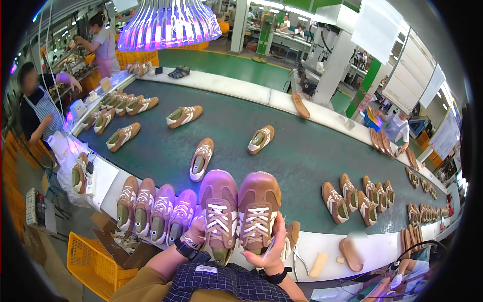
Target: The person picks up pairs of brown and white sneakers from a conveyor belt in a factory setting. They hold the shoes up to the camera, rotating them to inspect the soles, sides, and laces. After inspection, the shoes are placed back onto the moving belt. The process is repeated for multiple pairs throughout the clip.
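Observation:
I hold a pair of brown sneakers side by side, toes up, over the near edge of the conveyor. My left hand (195, 232) is closed round the lower side of the left sneaker (219, 201), which is tinted purple by the lamp. Around the right sneaker (259, 201) my right hand (270, 246) is closed, thumb near the heel; a slim pale thing shows by its fingers, too small to name. Both sneakers have white laces and green lasts inside. Just left, several similar sneakers (146, 199) stand in a row on the white ledge.
The green conveyor belt (241, 161) carries scattered sneakers (184, 116) and a cluster of sneakers (333, 202) at right. Pliers (301, 261) and a sole (351, 254) lie on the near ledge. A lit lamp (168, 27) hangs above. A yellow crate (95, 267) stands lower left. Co-workers line the belt.

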`<state>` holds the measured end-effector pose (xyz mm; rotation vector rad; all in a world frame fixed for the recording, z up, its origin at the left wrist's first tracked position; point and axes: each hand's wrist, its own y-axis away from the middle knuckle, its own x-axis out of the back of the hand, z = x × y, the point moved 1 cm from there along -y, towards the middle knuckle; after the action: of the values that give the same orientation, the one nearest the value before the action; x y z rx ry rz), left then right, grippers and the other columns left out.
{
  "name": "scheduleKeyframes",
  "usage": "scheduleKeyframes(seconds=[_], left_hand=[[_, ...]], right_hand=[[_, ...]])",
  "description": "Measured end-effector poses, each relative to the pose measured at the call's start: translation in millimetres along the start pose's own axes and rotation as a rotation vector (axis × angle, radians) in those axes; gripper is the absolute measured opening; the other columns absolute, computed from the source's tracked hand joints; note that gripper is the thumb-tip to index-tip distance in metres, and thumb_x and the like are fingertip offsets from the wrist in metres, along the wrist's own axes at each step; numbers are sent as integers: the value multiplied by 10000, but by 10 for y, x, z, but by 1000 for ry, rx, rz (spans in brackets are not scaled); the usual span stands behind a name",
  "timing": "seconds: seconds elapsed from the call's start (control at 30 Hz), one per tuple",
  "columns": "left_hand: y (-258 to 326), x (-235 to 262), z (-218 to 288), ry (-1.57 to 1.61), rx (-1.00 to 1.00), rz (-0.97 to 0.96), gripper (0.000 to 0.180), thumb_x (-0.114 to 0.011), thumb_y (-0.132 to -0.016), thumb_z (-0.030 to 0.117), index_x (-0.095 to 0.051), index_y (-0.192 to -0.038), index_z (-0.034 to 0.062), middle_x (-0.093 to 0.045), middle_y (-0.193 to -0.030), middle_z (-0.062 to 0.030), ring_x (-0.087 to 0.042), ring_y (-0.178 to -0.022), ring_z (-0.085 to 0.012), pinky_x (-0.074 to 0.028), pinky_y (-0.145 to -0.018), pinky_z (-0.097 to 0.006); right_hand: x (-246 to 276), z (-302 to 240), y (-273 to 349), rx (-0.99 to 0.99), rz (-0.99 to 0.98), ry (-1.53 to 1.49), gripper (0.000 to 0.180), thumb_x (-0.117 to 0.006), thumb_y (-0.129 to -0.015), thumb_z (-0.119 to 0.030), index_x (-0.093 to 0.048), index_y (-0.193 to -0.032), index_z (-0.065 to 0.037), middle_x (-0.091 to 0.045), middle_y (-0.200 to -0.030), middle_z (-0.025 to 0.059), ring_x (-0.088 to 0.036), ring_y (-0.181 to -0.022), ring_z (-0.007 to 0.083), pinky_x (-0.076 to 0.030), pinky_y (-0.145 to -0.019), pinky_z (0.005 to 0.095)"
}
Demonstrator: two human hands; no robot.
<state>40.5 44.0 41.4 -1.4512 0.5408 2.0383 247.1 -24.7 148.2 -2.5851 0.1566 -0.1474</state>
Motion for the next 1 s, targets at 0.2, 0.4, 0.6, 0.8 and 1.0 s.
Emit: scheduleKeyframes(seconds=[0.2,0.4,0.6,0.8,1.0], left_hand=[[-21,541,-196,207,12,-35,589,-640,-729,175,-442,-1249,-17,-559,-1149,-170,-577,-1040,-285,-483,-899,-405],[11,46,-115,-155,54,98,521,-571,-783,246,-475,-1222,-16,-564,-1160,-173,-571,-1047,-287,-449,-935,-419],[-47,-207,-66,65,177,116,507,-523,-807,297,-500,-1207,-15,-570,-1168,-178,-569,-1048,-290,-414,-971,-425],[-312,-414,64,79,73,185,495,-509,-802,229,-480,-1223,-27,-575,-1162,-175,-563,-1068,-289,-411,-981,-416],[-430,-429,184,84,-259,362,421,-575,-829,133,-472,-1228,45,-566,-1171,-103,-541,-1099,-252,-408,-980,-430]], right_hand=[[-22,-64,-29,-39,29,-218,1151,-873,-533,-344,-200,-1371,66,-377,-1324,211,-421,-1213,284,-339,-1016,390],[190,55,11,-642,-70,-921,924,-783,-641,-272,-280,-1335,73,-465,-1274,191,-484,-1169,308,-371,-1016,412],[275,258,163,-904,-61,-993,699,-644,-690,-75,-342,-1307,54,-510,-1211,154,-520,-1110,260,-408,-971,367],[450,341,35,-776,232,-990,600,-618,-721,-65,-400,-1273,31,-528,-1199,135,-529,-1099,265,-410,-991,403],[457,324,-67,-660,619,-1008,448,-584,-820,-92,-448,-1242,-36,-545,-1200,108,-535,-1108,252,-450,-956,423]])
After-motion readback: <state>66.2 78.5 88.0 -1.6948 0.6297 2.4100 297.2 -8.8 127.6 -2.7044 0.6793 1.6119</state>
